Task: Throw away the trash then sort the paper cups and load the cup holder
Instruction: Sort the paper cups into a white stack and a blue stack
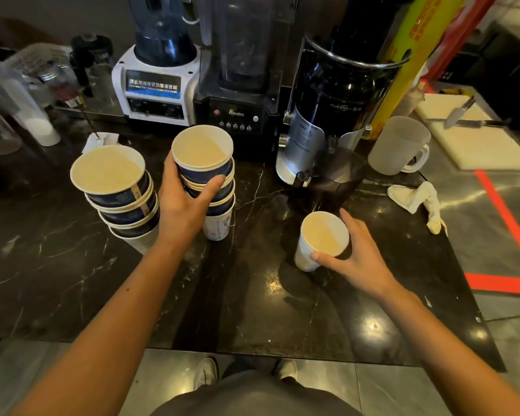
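Observation:
Two stacks of nested paper cups stand on the dark marble counter (72,265). The left stack (117,190) of blue-banded cups stands alone. My left hand (183,205) grips the upper cups of the middle stack (206,172), thumb across the blue band. A single white paper cup (320,238) stands upright to the right, and my right hand (357,259) wraps around its right side, thumb at the near rim. No cup holder is in view.
A white blender (156,85), a black blender (240,85) and a black grinder (336,115) line the back. A frosted jug (400,145), crumpled white tissue (418,199), cutting board with knife (463,115) lie right. Jars and a napkin (99,141) sit left.

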`<state>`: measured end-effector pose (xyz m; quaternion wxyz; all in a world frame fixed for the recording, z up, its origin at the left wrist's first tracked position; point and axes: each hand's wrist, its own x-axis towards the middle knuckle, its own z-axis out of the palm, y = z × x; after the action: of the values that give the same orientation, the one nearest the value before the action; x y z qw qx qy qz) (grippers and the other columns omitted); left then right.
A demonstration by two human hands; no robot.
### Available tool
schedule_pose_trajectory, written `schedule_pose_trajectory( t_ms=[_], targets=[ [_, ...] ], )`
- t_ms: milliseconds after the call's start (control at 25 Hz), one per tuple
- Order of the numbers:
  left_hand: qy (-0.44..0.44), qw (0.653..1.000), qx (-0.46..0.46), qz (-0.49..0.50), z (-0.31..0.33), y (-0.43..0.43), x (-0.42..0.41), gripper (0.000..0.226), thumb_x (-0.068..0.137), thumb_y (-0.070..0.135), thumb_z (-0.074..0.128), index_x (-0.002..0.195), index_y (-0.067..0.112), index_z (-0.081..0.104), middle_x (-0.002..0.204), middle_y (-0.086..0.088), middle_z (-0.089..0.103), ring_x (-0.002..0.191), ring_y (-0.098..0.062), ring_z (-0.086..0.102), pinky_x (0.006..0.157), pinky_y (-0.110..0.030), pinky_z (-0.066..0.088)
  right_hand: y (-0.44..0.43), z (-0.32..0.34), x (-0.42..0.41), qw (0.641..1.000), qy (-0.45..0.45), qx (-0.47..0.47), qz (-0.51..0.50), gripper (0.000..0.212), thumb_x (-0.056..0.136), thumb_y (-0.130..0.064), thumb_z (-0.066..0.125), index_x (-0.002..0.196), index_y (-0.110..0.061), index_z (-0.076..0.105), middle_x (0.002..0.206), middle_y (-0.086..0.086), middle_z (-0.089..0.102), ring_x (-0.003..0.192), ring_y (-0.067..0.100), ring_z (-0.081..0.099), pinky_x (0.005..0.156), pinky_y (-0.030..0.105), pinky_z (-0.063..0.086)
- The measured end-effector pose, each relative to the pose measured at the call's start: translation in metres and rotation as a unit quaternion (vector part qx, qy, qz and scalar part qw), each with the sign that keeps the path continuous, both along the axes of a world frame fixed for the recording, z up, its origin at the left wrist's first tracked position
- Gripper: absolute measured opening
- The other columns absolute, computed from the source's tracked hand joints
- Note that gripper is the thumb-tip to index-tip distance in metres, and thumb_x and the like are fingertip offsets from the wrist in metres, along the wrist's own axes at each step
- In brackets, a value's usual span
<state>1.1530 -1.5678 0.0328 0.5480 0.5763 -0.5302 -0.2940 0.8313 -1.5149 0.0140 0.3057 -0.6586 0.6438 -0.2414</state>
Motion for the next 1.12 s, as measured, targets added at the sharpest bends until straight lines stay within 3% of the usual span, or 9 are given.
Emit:
schedule_pose_trajectory(
  t_ms=[80,200,400,520,640,720,880,1000,1120],
  targets=[
    [0.004,1.0,-0.004,0.0,0.0,0.001,0.002,0.085,0.081,0.045,0.075,0.149,0.028,0.027,0.145,0.012,0.046,0.132,-0.003,0.047,0.107,-0.025,0.043,-0.008,0.017,0.006,0.999,0.002,-0.018,0.037,0.112,0.063,-0.076,0.068,0.153,-0.028,0.02,0.152,-0.012,0.025,0.126,-0.001,0.028,0.098,0.021,0.029],
    [0.01,1.0,-0.004,-0.014,0.0,-0.001,-0.001,0.084,0.082,0.042,0.075,0.149,0.027,0.028,0.144,0.011,0.047,0.13,-0.003,0.048,0.104,-0.022,0.044,-0.033,0.053,0.037,0.987,-0.026,-0.135,0.088,0.083,0.078,-0.072,0.058,0.146,-0.03,0.038,0.147,-0.013,0.037,0.132,-0.005,0.033,0.104,0.014,0.03],
    [0.009,0.999,-0.009,-0.03,-0.003,-0.003,0.004,0.085,0.081,0.048,0.073,0.149,0.03,0.026,0.142,0.017,0.046,0.13,0.002,0.047,0.102,-0.016,0.044,-0.085,0.102,0.123,0.951,-0.015,-0.209,0.229,0.031,0.093,-0.038,0.063,0.122,-0.03,0.065,0.147,-0.002,0.043,0.139,0.012,0.035,0.11,0.029,0.03],
    [0.015,0.999,-0.018,-0.04,-0.003,-0.003,0.009,0.081,0.083,0.045,0.073,0.149,0.031,0.026,0.139,0.02,0.046,0.129,0.004,0.046,0.1,-0.014,0.044,-0.104,0.108,0.153,0.93,0.023,-0.202,0.306,0.018,0.094,-0.029,0.063,0.109,-0.024,0.073,0.143,0.001,0.047,0.137,0.019,0.036,0.111,0.039,0.03],
    [0.019,0.998,-0.022,-0.048,-0.003,-0.003,0.007,0.078,0.084,0.044,0.072,0.147,0.033,0.027,0.137,0.023,0.047,0.129,0.004,0.047,0.101,-0.016,0.044,-0.11,0.106,0.158,0.914,0.068,-0.22,0.333,0.014,0.094,-0.025,0.062,0.099,-0.02,0.075,0.127,-0.003,0.06,0.131,0.018,0.041,0.108,0.041,0.034],
    [0.017,0.998,-0.022,-0.051,-0.002,-0.004,0.006,0.077,0.084,0.048,0.071,0.145,0.039,0.026,0.135,0.028,0.046,0.128,0.006,0.047,0.1,-0.014,0.044,-0.11,0.106,0.16,0.907,0.073,-0.251,0.331,0.012,0.093,-0.02,0.063,0.095,-0.017,0.074,0.115,-0.003,0.066,0.123,0.019,0.048,0.103,0.04,0.039],
    [0.027,0.998,-0.022,-0.053,-0.003,-0.004,0.006,0.076,0.081,0.047,0.073,0.143,0.041,0.03,0.136,0.024,0.05,0.125,0.005,0.051,0.096,-0.014,0.046,-0.106,0.121,0.157,0.9,-0.017,-0.356,0.251,0.009,0.09,-0.005,0.063,0.09,-0.005,0.072,0.096,0.007,0.071,0.101,0.023,0.062,0.091,0.033,0.048],
    [0.032,0.998,-0.012,-0.049,-0.003,-0.003,0.005,0.077,0.078,0.053,0.073,0.141,0.047,0.029,0.136,0.025,0.05,0.124,0.007,0.051,0.097,-0.015,0.046,-0.1,0.144,0.134,0.886,-0.09,-0.432,0.145,0.012,0.092,-0.009,0.061,0.095,-0.003,0.072,0.094,0.0,0.068,0.092,0.017,0.063,0.084,0.022,0.048],
    [0.025,0.998,-0.018,-0.049,-0.007,-0.005,0.002,0.081,0.078,0.054,0.073,0.144,0.039,0.03,0.136,0.022,0.05,0.124,0.009,0.049,0.098,-0.012,0.044,-0.088,0.157,0.086,0.878,-0.085,-0.466,0.068,0.014,0.094,-0.012,0.061,0.098,-0.004,0.071,0.095,-0.002,0.066,0.092,0.011,0.062,0.083,0.019,0.047]
  ],
)
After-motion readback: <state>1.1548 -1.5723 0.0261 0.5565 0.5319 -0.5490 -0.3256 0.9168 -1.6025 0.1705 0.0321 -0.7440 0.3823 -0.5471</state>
